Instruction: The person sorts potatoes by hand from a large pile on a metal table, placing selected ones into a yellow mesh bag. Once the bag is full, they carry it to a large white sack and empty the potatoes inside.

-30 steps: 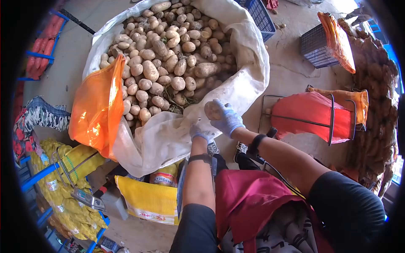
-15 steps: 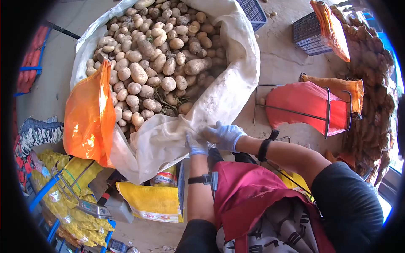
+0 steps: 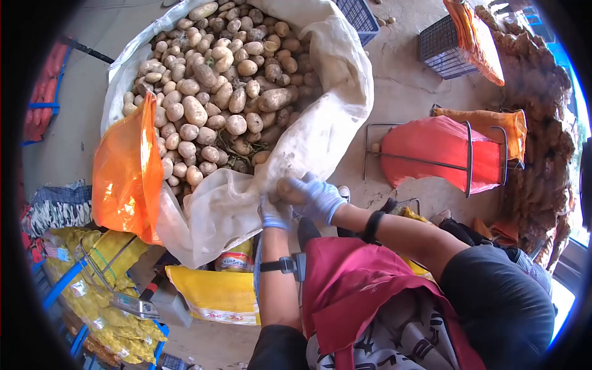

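My right hand [image 3: 316, 196], in a pale blue-white glove, is closed around a brown potato [image 3: 291, 190] at the near edge of the big white sack [image 3: 333, 114]. Just below and left of it, my left hand [image 3: 274, 211], gloved alike, is bent up against the potato and the sack's edge. Its fingertips are partly hidden, so what they grip cannot be made out. Inside the open sack lies a large heap of potatoes [image 3: 213, 102], some smeared with soil, with bits of dry stalk among them.
An orange mesh bag [image 3: 126, 176] hangs over the sack's left side. Below stands a yellow printed bag [image 3: 216, 293]. To the right are a red bag [image 3: 431, 154] in a wire frame and a dark crate [image 3: 447, 49]. Yellow bags [image 3: 92, 296] lie lower left.
The view has shifted slightly, so most things sit a little further left. My right hand with the potato has turned, and more of the potato shows. My left hand stays close beside it.
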Motion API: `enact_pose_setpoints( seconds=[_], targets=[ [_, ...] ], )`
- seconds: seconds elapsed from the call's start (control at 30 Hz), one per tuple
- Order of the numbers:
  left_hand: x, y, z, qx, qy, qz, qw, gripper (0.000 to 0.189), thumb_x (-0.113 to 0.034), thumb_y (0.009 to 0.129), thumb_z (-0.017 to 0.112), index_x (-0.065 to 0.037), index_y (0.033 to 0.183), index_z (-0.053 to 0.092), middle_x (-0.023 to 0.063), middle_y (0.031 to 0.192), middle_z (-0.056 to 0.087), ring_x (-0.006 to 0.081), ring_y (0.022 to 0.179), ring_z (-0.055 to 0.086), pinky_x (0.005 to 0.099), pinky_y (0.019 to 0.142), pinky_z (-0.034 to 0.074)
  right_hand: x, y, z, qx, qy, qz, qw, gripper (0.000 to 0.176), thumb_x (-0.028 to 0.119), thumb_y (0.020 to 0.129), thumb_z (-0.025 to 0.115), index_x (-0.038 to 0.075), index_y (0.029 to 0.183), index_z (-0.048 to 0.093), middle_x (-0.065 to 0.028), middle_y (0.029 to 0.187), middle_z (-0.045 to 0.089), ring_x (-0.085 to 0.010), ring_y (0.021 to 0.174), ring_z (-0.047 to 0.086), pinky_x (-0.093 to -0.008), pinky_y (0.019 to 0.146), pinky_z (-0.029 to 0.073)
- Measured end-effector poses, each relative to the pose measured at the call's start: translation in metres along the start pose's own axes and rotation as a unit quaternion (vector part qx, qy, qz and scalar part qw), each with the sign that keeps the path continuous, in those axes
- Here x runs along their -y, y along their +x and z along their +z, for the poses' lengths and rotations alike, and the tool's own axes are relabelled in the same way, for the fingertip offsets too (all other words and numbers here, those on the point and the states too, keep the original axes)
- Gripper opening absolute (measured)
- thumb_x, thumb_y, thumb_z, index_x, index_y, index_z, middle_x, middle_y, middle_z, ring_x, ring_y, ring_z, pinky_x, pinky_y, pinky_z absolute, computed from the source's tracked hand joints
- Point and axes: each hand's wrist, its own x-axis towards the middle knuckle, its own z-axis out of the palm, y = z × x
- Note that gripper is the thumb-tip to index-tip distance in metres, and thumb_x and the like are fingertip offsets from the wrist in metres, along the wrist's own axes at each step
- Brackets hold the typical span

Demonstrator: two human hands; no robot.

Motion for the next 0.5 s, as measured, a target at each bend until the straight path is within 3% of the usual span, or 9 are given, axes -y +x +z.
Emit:
enact_pose_setpoints(
  seconds=[0.07, 0.17, 0.2, 0.23, 0.3, 0.33, 0.4, 0.47, 0.5],
  targets=[
    [-0.012, -0.008, -0.010, 0.018, 0.018, 0.005, 1.000, 0.060, -0.046, 0.092, 0.030, -0.004, 0.133, 0.040, 0.0180, 0.132, 0.046, 0.0374, 0.123, 0.042, 0.0572, 0.100, 0.033, 0.010, -0.009, 0.004, 0.042, -0.011, -0.012, 0.999, 0.040, 0.023, 0.073, 0.067, 0.021, 0.111, 0.052, -0.0223, 0.094, 0.058, -0.0405, 0.085, 0.060, -0.0459, 0.074, 0.049],
    [-0.009, -0.025, -0.005, -0.018, 0.040, 0.004, 0.999, 0.061, -0.045, 0.092, 0.031, 0.001, 0.131, 0.041, 0.0201, 0.132, 0.046, 0.0362, 0.121, 0.044, 0.0542, 0.100, 0.036, -0.020, -0.008, 0.005, 0.020, 0.140, 0.029, 0.990, 0.045, 0.027, 0.075, 0.068, 0.017, 0.117, 0.054, -0.0195, 0.099, 0.062, -0.0355, 0.086, 0.062, -0.0427, 0.073, 0.050],
    [-0.011, -0.026, -0.004, 0.000, 0.002, 0.005, 1.000, 0.060, -0.046, 0.092, 0.032, -0.001, 0.131, 0.039, 0.0237, 0.127, 0.048, 0.0411, 0.117, 0.046, 0.0572, 0.094, 0.041, -0.056, 0.001, 0.028, -0.044, 0.321, 0.022, 0.946, 0.054, 0.033, 0.078, 0.067, 0.007, 0.123, 0.052, -0.0133, 0.099, 0.065, -0.0238, 0.085, 0.064, -0.0341, 0.073, 0.051],
    [-0.014, -0.029, 0.003, 0.010, -0.023, 0.006, 1.000, 0.061, -0.046, 0.092, 0.033, 0.000, 0.130, 0.040, 0.0247, 0.126, 0.048, 0.0415, 0.116, 0.047, 0.0576, 0.095, 0.041, -0.053, 0.000, -0.011, 0.119, 0.440, 0.172, 0.874, 0.058, 0.033, 0.083, 0.063, 0.000, 0.127, 0.047, -0.0061, 0.096, 0.064, -0.0124, 0.081, 0.060, -0.0255, 0.070, 0.049],
    [-0.021, -0.036, 0.014, 0.030, -0.071, 0.007, 0.997, 0.062, -0.047, 0.092, 0.035, 0.002, 0.129, 0.040, 0.0268, 0.124, 0.048, 0.0421, 0.114, 0.048, 0.0583, 0.095, 0.040, -0.034, -0.020, -0.049, 0.207, 0.713, 0.161, 0.651, 0.050, 0.029, 0.084, 0.060, 0.001, 0.124, 0.050, -0.0039, 0.091, 0.062, -0.0099, 0.070, 0.056, -0.0226, 0.059, 0.046],
    [-0.023, -0.039, 0.010, 0.075, -0.065, 0.009, 0.995, 0.063, -0.047, 0.091, 0.039, 0.004, 0.128, 0.039, 0.0278, 0.125, 0.046, 0.0423, 0.116, 0.046, 0.0586, 0.095, 0.041, -0.048, -0.019, -0.039, 0.266, 0.749, 0.118, 0.596, 0.050, 0.029, 0.085, 0.059, 0.001, 0.124, 0.049, -0.0042, 0.092, 0.061, -0.0096, 0.068, 0.055, -0.0229, 0.057, 0.045],
    [-0.021, -0.042, 0.006, 0.060, -0.039, -0.003, 0.997, 0.064, -0.048, 0.090, 0.041, 0.003, 0.129, 0.037, 0.0273, 0.127, 0.044, 0.0422, 0.117, 0.045, 0.0585, 0.095, 0.041, -0.072, -0.015, -0.011, 0.375, 0.804, 0.030, 0.460, 0.048, 0.029, 0.086, 0.056, 0.000, 0.124, 0.048, -0.0047, 0.093, 0.060, -0.0091, 0.064, 0.053, -0.0235, 0.052, 0.043],
    [-0.024, -0.049, 0.008, 0.034, -0.045, -0.021, 0.998, 0.060, -0.045, 0.092, 0.040, 0.000, 0.133, 0.037, 0.0240, 0.132, 0.043, 0.0404, 0.120, 0.044, 0.0572, 0.095, 0.042, -0.074, -0.018, -0.003, 0.336, 0.771, 0.033, 0.540, 0.051, 0.033, 0.085, 0.055, 0.000, 0.123, 0.047, -0.0082, 0.093, 0.059, -0.0098, 0.061, 0.053, -0.0238, 0.049, 0.043],
    [-0.023, -0.051, 0.009, 0.029, -0.038, -0.020, 0.999, 0.060, -0.045, 0.092, 0.041, -0.001, 0.133, 0.037, 0.0237, 0.132, 0.043, 0.0402, 0.120, 0.044, 0.0570, 0.095, 0.042, -0.067, -0.018, -0.002, 0.346, 0.817, 0.041, 0.460, 0.056, 0.035, 0.084, 0.053, -0.001, 0.126, 0.043, -0.0126, 0.095, 0.059, -0.0112, 0.062, 0.053, -0.0236, 0.048, 0.043]
  ],
)
